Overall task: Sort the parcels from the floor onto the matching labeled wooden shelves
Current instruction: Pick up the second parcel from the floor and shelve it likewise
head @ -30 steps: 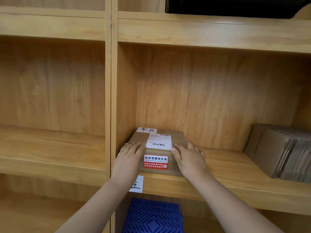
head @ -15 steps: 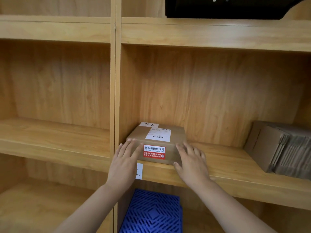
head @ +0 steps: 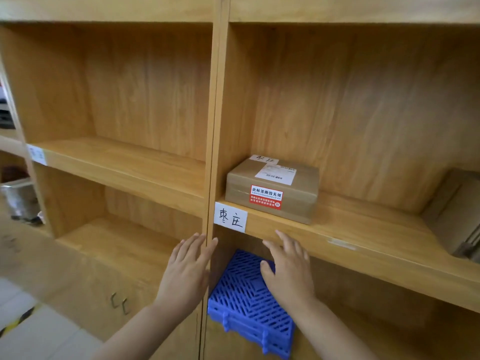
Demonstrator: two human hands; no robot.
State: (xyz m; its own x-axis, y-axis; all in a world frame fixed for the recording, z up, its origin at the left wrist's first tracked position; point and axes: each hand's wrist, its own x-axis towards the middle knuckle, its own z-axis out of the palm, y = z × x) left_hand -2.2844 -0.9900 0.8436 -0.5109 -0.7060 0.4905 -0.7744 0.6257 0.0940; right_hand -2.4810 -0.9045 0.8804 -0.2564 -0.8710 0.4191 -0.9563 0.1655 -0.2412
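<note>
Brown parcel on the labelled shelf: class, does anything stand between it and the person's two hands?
Nothing visible does. The brown parcel sits on the shelf just above its paper label. The left hand and right hand hang open below the shelf's front edge, with only air between.

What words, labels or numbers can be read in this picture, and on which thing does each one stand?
"枣庄": handwritten white paper label on the front edge of the wooden shelf.
"此标签撕毁无效": red and white sticker on the brown cardboard parcel.
White shipping label with barcode on the parcel top: too small to read.
Handwritten slip at the parcel's back edge: unclear.
White label on the left shelf: blurred.
</note>
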